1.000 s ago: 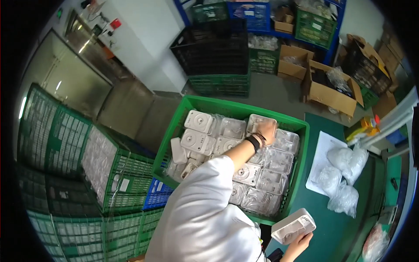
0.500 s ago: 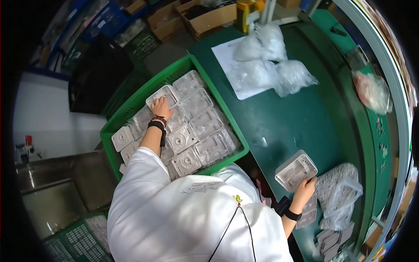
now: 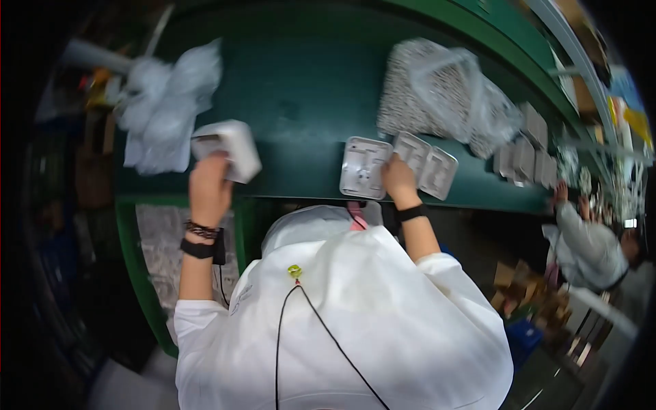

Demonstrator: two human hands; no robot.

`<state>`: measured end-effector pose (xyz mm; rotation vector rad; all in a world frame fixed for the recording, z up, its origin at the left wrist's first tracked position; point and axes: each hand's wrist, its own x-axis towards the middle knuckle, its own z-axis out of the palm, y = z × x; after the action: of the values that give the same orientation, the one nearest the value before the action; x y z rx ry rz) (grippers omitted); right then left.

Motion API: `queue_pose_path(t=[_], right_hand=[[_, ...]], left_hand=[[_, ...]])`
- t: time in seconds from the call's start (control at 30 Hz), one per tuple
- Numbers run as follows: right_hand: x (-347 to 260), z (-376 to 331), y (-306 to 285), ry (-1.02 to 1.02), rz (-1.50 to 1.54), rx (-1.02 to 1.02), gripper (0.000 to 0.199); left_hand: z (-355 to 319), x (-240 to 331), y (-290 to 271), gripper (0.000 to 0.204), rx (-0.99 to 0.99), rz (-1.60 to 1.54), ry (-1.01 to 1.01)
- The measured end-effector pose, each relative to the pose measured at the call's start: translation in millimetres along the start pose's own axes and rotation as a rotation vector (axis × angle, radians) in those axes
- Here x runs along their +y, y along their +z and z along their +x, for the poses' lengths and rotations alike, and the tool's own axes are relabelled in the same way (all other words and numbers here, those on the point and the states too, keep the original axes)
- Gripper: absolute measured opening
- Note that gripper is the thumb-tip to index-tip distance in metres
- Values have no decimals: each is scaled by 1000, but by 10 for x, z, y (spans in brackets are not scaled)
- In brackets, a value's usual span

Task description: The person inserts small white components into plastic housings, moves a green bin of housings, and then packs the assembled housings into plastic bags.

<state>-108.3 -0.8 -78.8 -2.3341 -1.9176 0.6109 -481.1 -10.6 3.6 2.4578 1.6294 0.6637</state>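
Note:
A white plastic housing (image 3: 244, 152), tilted and blurred, is gripped in my left hand (image 3: 209, 186) above the left part of the green table. My right hand (image 3: 399, 180) pinches the right edge of another housing (image 3: 361, 168), whose open inner side with moulded ribs faces up. Beside that hand, partly behind its fingers, lies a second pale housing (image 3: 412, 149). A third housing (image 3: 438, 172) rests against it on the right, near the table's front edge.
Clear plastic bags (image 3: 160, 96) lie at the table's left. A bag of small grey pieces (image 3: 427, 89) sits at the back right, near stacked grey parts (image 3: 525, 154). The green crate (image 3: 130, 253) of wrapped parts stands at lower left. Another person (image 3: 589, 239) is at far right.
My view has turned right, from the crate to the table. My left hand has left the crate and now carries a housing. My right hand has lowered its housing beside the others.

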Motion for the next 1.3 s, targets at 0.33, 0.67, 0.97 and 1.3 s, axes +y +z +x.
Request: queue_pose_path(t=[0.33,0.67,0.97,1.3], right_hand=[[336,232,-50,-33,106,93,22],[1252,31,-8,146,29,605,54],[1695,23,-100,180,-92,289,68],[1411,-625,-288,-39,-332,572,32]], left_hand=[[804,733,1341,32,-463,47,607],[485,750,1834,55,-170,-1091,-620],[390,1228,2289,71,-340,-886,-276],[-362,1273,1023,41,11,-731,-412]])
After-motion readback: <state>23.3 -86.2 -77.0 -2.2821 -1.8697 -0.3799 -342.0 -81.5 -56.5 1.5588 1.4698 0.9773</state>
